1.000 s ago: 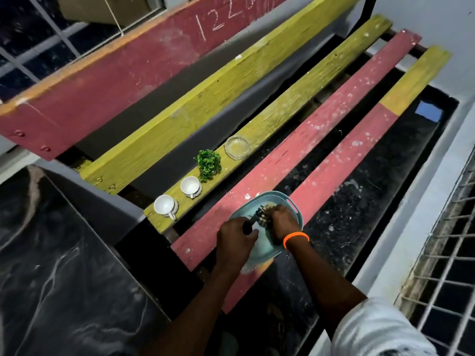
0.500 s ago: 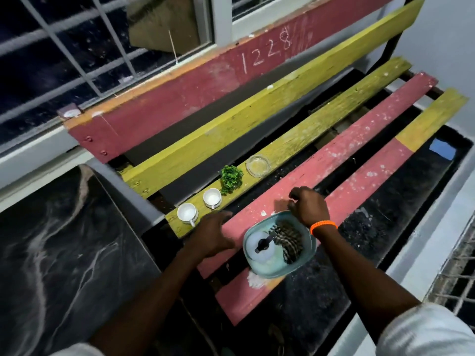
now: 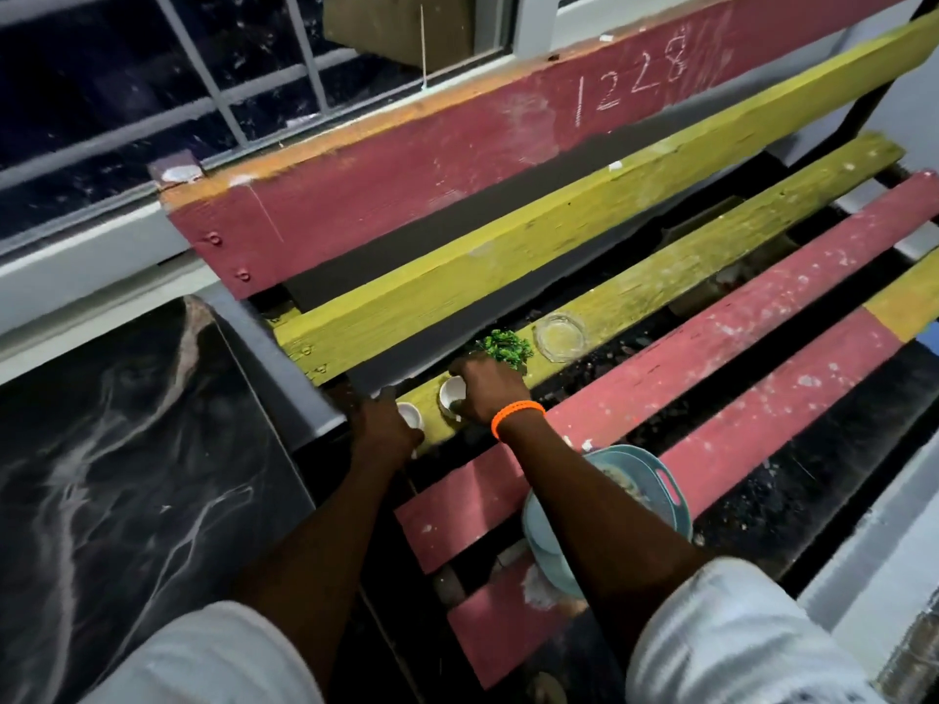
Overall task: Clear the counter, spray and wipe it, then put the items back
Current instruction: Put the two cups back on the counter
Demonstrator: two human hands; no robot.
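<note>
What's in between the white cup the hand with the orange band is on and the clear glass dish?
A small green plant sits between the white cup and the glass dish, in the head view.

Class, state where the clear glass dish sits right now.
The glass dish rests on the yellow seat slat, just right of the small green plant, beyond the right hand.

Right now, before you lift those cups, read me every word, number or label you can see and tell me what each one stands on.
"1228": scratched in white on the red top plank of the bench back.
Nothing else is readable: no print shows on the two white cups, the glass dish, the teal basin or the orange wristband.
</note>
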